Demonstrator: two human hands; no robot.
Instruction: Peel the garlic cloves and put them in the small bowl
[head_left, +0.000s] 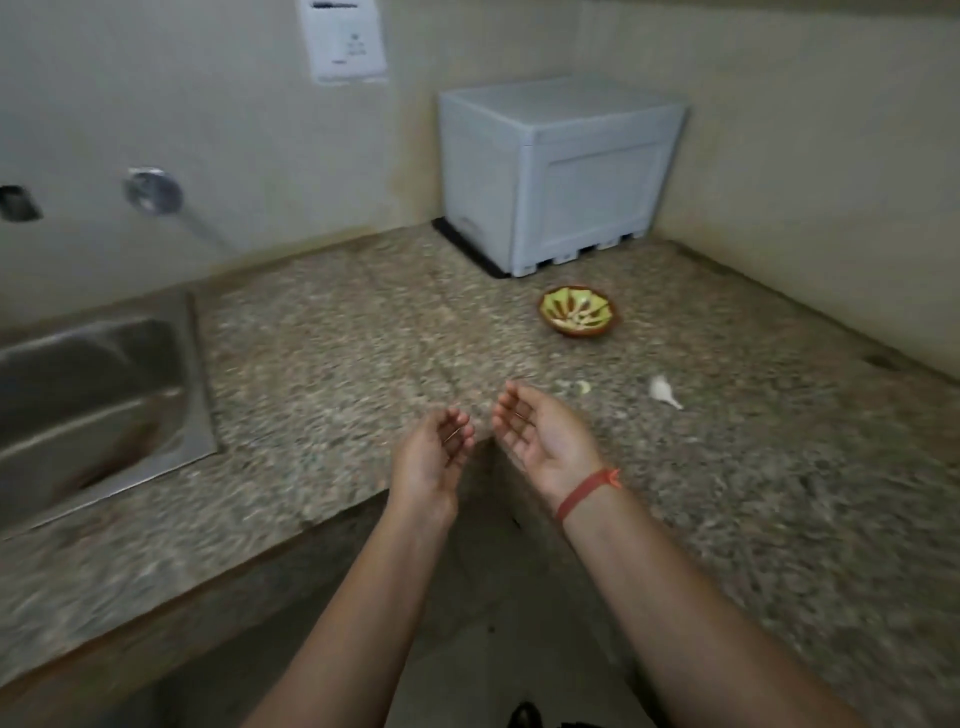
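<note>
Both hands are held out in front of the person, side by side and a little apart, palms turned in and up. The left hand (434, 447) has its fingers loosely curved and holds nothing. The right hand (540, 436) is likewise relaxed and empty, with a red thread band (587, 491) round its wrist. They hang just above the inner corner edge of the speckled grey granite worktop (363, 338).

Just beyond the right hand's fingertips lies a small pale scrap or clove (574, 387), too blurred to say which. Farther right on the worktop, well clear of the hand, rests a white unpeeled garlic clove (664, 391) with its thin tail pointing right.

Behind these, nearer the wall, stands the small round bowl, green and yellow inside with a brown rim (576, 332). A few pale pieces lie in it.

In the far corner sits a white plastic box (561, 171) on a dark base. To the left a stainless steel sink (93, 395) is set into the worktop, with a chrome tap (153, 189) on the wall above it.
</note>
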